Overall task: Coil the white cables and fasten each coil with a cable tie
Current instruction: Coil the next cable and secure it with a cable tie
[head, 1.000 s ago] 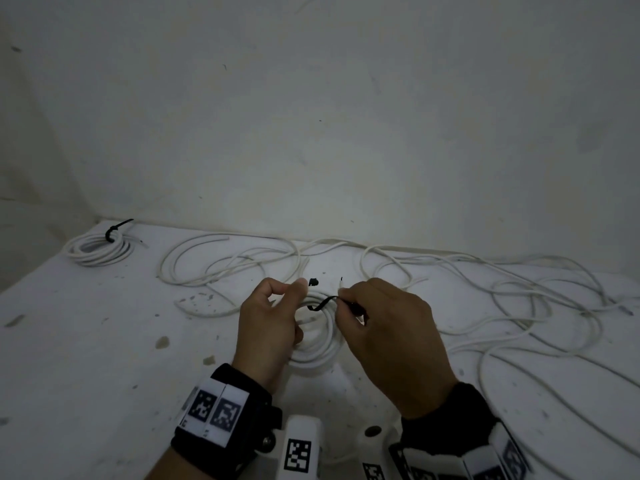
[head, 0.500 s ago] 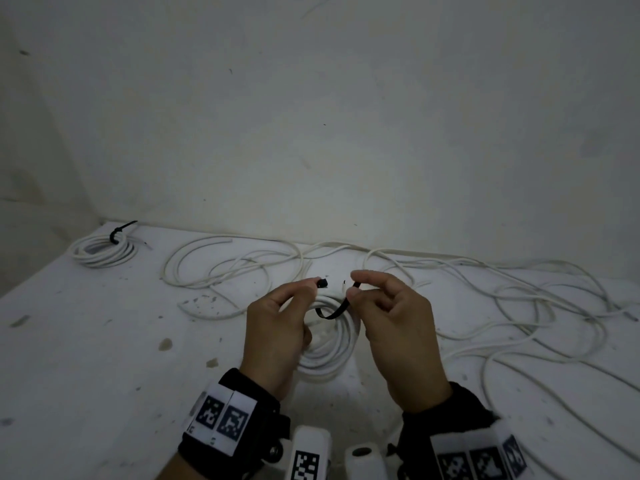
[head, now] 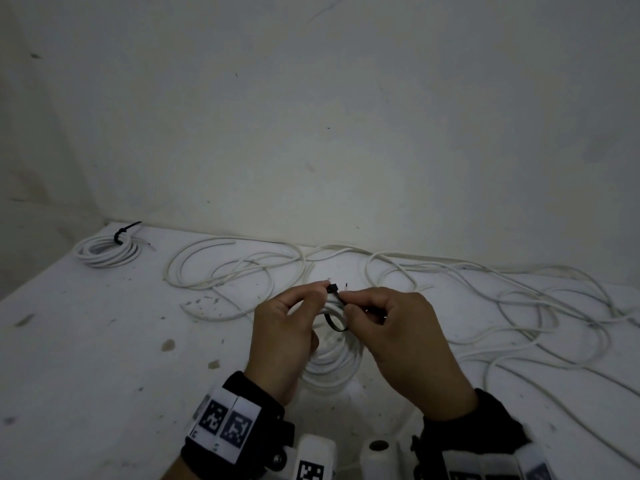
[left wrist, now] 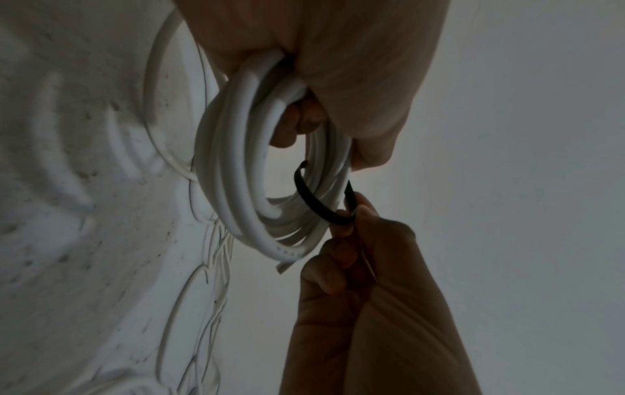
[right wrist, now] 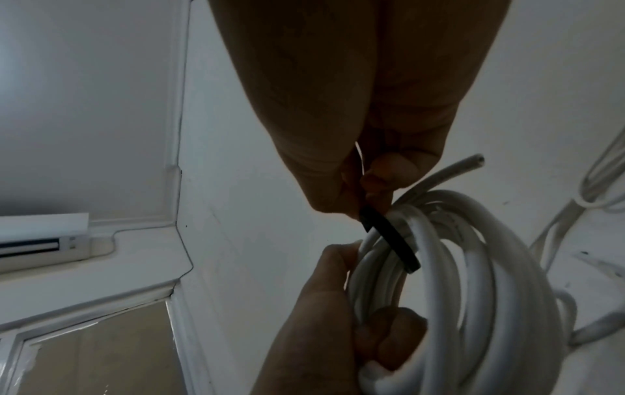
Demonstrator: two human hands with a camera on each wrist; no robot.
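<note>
My left hand (head: 287, 327) grips a coil of white cable (head: 334, 367), held up off the table; its fingers curl through the coil (left wrist: 243, 165). A black cable tie (head: 334, 322) loops around the coil's upper strands. Left thumb and forefinger pinch the tie's head (head: 332, 289). My right hand (head: 391, 327) pinches the tie's free end right beside that head. The strap (left wrist: 314, 197) is a loose loop round the strands in the left wrist view. In the right wrist view the strap (right wrist: 389, 240) crosses the coil (right wrist: 473, 280) under the right fingertips.
A finished coil (head: 107, 251) with a black tie lies at the table's far left corner by the wall. Loose white cable (head: 235, 268) sprawls behind my hands, and more loops (head: 519, 306) spread to the right. The table (head: 86, 341) is white and speckled.
The hands have come closer together. The right hand brought the tie's free end up next to the head held by the left hand, so the strap now loops round the coil.
</note>
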